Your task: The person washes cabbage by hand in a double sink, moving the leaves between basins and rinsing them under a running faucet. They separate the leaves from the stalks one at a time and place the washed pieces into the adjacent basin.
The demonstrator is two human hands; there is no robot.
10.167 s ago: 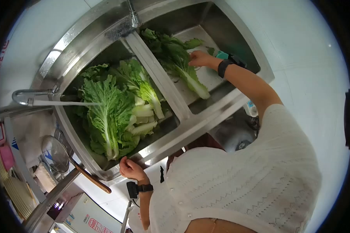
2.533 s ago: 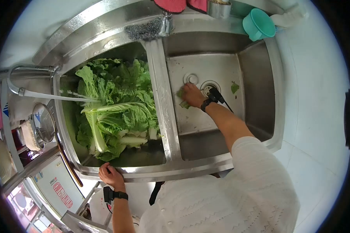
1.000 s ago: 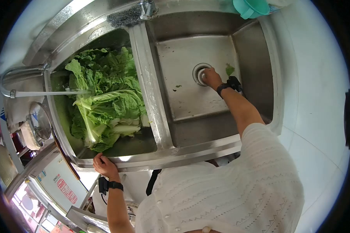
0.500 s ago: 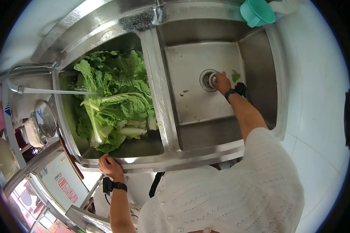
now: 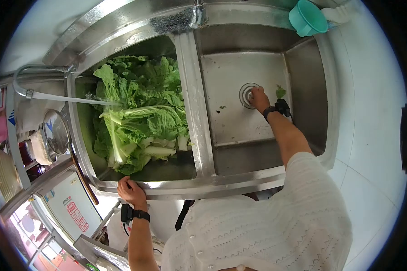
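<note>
My right hand reaches into the right sink basin, its fingers closed on the drain strainer, which sits at the drain hole. My left hand rests on the front rim of the left basin, fingers curled, and whether it holds anything is not visible. Leafy green cabbage fills much of the left basin, with water running onto it from the faucet. A leaf scrap and smaller bits lie near the drain.
A teal plastic container stands at the sink's back right corner. A second faucet is at the back, between the basins. A glass lid and a white box-like surface are at the left.
The strainer under my right hand now lies over the drain hole; before, it was tilted at the hole's right side. The whole view has shifted slightly.
</note>
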